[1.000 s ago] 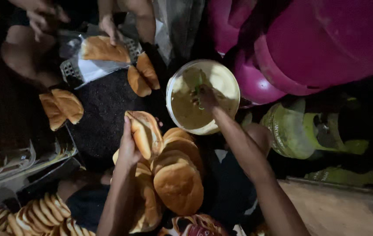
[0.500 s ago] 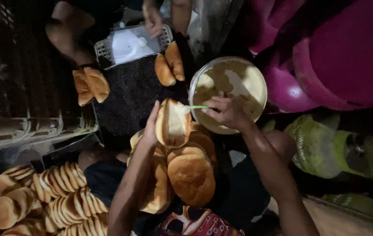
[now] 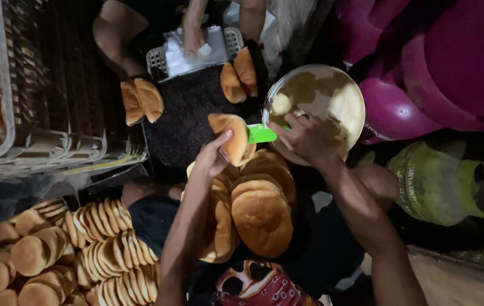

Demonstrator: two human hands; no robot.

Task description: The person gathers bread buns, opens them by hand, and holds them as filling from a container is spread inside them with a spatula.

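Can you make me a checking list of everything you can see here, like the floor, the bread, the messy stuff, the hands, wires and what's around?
Surface: dark tray of dark crumbs, two bun pairs at its edges.
Job's things: bun in left hand; green spreader in right hand; bowl of pale spread behind.
Clutter: stacked buns on the lap; rows of buns lower left.
Hands: both shut on their things; another person's hand on a white basket.
Cables: nothing seen.
Surroundings: wire racks, pink tubs, green gas bottle.

cramped bakery, stacked buns (image 3: 261, 212), wire racks (image 3: 55, 85)
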